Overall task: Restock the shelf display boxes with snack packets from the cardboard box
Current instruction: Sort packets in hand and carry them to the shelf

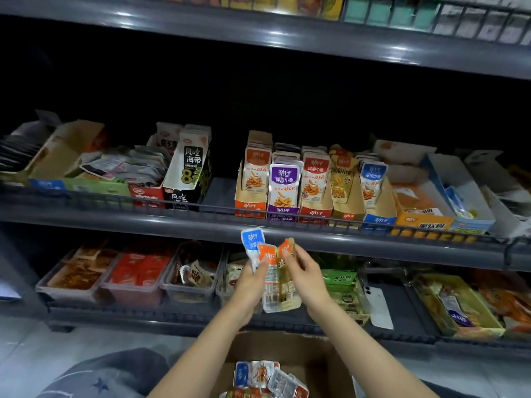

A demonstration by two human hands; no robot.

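The cardboard box [301, 351] runs off the bottom edge, top-shelf goods [370, 10] are blurry and cropped, and behind the display boxes [250, 209] it's black.

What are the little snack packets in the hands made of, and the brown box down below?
The snack packets look like thin, glossy plastic film: they shine, and their lower halves look partly see-through. The brown box looks like plain cardboard, dull tan with no shine.

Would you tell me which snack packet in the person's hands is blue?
The blue-topped foil snack packet at the fan's left end, in the left hand; it stands highest, beside an orange-topped packet and a yellow-topped packet.
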